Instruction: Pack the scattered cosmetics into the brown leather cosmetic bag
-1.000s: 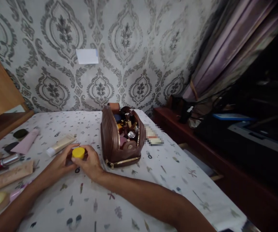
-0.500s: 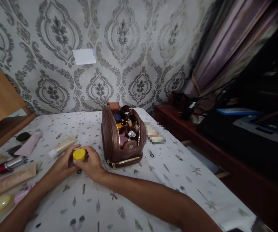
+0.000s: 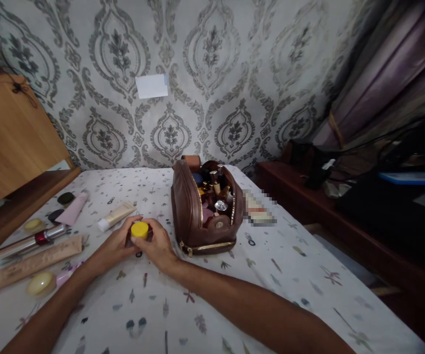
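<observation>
Yellow cap [image 3: 139,229]: flat top up, width lying level, left of the brown bag [image 3: 187,211], well inside the cloth's [image 3: 289,265] right edge!
Grip: left hand [image 3: 118,244], right hand [image 3: 160,246], both clamped around it!

This is a home, no doubt about it, with ornate grey damask wallpaper [image 3: 207,91] right across the wall ahead and a mauve curtain [image 3: 389,88] gathered in a tie over on the right! Look at the furniture: a honey-coloured wooden panel [image 3: 9,123] at the left, a dark reddish-brown wooden unit [image 3: 281,179] opposite, and between them a white cloth printed with leaves and mushrooms [image 3: 164,324], over a bed or a table, can't tell which. And there's an open brown cosmetics bag [image 3: 186,206] on it, all personal, household stuff!
</observation>
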`<state>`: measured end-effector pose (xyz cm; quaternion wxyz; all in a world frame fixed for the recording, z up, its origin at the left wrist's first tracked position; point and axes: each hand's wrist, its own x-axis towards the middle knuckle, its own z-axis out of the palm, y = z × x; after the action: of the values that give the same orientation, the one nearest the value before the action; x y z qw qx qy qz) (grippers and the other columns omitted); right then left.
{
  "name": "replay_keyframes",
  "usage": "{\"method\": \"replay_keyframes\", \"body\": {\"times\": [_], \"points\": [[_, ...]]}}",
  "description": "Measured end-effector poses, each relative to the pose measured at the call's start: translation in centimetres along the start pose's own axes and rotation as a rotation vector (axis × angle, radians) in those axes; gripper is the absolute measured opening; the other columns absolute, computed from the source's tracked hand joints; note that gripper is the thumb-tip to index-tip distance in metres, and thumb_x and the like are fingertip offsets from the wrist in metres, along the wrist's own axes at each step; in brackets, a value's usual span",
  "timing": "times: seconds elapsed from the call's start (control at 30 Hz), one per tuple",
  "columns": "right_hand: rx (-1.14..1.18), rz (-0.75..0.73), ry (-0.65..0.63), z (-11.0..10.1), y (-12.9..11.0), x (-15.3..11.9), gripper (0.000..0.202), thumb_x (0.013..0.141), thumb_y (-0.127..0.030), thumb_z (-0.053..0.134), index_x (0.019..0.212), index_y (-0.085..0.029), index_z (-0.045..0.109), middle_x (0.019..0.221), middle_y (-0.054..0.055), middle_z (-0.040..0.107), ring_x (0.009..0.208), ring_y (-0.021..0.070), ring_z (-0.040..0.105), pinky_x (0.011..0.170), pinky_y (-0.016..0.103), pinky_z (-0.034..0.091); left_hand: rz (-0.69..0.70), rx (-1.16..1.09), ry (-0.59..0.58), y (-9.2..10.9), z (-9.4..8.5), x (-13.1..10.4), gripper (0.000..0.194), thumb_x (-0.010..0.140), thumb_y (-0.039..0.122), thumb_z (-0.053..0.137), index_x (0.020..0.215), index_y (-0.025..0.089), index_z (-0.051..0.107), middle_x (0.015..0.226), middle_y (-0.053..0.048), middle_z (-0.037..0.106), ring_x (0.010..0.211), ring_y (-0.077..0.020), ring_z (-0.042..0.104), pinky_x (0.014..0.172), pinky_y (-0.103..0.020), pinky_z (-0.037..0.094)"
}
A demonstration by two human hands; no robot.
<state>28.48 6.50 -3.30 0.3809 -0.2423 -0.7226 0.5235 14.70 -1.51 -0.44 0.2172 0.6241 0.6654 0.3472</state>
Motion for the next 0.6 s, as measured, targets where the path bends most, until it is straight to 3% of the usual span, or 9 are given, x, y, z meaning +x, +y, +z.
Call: {"method": "replay_keyframes", "body": {"times": [0.37, 0.6], "points": [[0.097, -0.016, -0.025, 0.21, 0.82, 0.62, 0.035, 0.073, -0.03, 0.067, 0.106, -0.019, 0.063, 0.098, 0.004, 0.068, 0.091, 0.0217, 0.061, 0.081, 0.033, 0.049, 0.053, 0.043, -0.023, -0.38, 0.05, 0.01, 0.067, 0.074, 0.022, 0.065, 0.135, 0.019, 0.039, 0.122, -0.01, 0.062, 0.112, -0.0267, 0.06, 0.095, -0.038, 0.047], [0.191, 0.043, -0.026, -0.07, 0.33, 0.7, 0.036, 0.074, -0.043, 0.071, 0.1, -0.019, 0.063, 0.094, 0.005, 0.069, 0.087, 0.0223, 0.064, 0.08, 0.035, 0.05, -0.021, 0.073, -0.025, 0.29, -0.37, -0.31, 0.072, 0.076, 0.029, 0.069, 0.139, 0.02, 0.035, 0.112, -0.008, 0.064, 0.096, -0.0243, 0.063, 0.082, -0.034, 0.049]]}}
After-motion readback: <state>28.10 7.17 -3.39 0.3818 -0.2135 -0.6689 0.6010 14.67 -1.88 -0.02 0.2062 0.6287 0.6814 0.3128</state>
